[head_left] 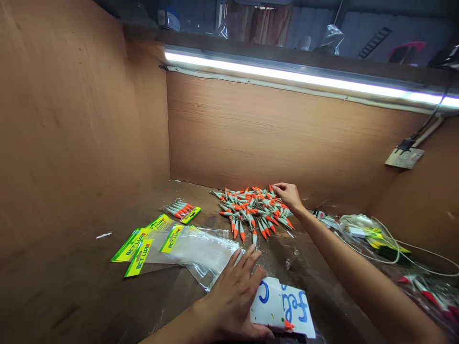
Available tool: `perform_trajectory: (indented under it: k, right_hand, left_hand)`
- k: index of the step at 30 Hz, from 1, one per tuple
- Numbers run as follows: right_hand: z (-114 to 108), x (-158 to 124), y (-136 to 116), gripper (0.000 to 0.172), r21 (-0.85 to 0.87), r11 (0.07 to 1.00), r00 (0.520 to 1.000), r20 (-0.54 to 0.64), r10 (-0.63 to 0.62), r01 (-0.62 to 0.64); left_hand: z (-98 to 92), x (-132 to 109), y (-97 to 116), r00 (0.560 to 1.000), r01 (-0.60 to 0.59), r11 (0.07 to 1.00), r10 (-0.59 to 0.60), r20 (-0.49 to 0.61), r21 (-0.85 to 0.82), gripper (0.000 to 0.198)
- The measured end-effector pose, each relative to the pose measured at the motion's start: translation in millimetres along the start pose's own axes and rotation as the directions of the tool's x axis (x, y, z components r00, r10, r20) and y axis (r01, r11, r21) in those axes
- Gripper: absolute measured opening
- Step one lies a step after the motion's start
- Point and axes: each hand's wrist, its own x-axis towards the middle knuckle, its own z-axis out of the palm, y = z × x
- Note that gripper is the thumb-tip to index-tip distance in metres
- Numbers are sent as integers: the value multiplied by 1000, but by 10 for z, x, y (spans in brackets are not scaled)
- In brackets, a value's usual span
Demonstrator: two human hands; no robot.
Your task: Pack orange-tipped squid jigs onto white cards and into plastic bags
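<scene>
A heap of orange-and-pale-green fishing lures with small metal fittings lies at the middle back of the table. My right hand reaches to the heap's far right edge, fingertips pinched on one lure with an orange tip. My left hand lies with fingers spread near the front, over the end of the clear plastic bags and the left edge of a white card with blue handwriting. An orange lure tip shows at the card's lower edge; the rest of it is hidden.
Bags with yellow-green BCT LURE headers fan out at left, below a filled pack of lures. A white cable, plastic packets and red-and-white lures lie at right. Wooden panels enclose the table.
</scene>
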Motion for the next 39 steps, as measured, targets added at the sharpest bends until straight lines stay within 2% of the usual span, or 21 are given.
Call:
perform_trajectory:
  k: [3,7,12,16,18,22,24,28,32,36,39]
  right_hand:
    - [-14,-220,147,41,34,999,1000,5,3,-3]
    - [101,-355,31,29,49,998,999,13,-38,37]
    - [230,-124,-213,29,-14,999,998,47,-46,46]
    - [272,101,-210,26,-79,997,993,117,9,0]
    - [236,171,-134,31,-96,995,992,122,38,-26]
    - [107,200,69,65,-74,997,987,160,20,-8]
    - [91,152,142,70,-57,998,983,184,2,9]
    - [260,-41,146,43,-40,999,980,200,-3,11]
    - [513,-180,38,24,6,999,993,109,40,-41]
    - [557,-105,7,21,126,984,992,11,123,-124]
    - [428,-42,39,33,258,955,989,-4,151,-145]
  left_hand:
    - [34,5,-16,999,-17,1000,17,29,-14,91]
    - [41,13,-21,998,-40,999,41,50,-19,95]
    - [-7,47,-18,998,-30,1000,30,57,-9,98]
    - [-85,53,5,999,-11,1000,10,31,21,94]
    - [-168,30,43,1000,-12,1000,12,16,12,90]
    - [-338,-32,130,999,-35,999,36,17,-38,87]
    - [-351,-43,139,999,-40,998,41,14,-57,89]
    - [-204,-7,72,999,-46,998,47,16,-50,93]
    - [-60,37,-15,998,-56,998,56,27,-20,95]
    - [-70,43,-41,999,-54,998,54,-1,9,93]
    - [-130,51,-15,998,-65,998,65,-19,13,89]
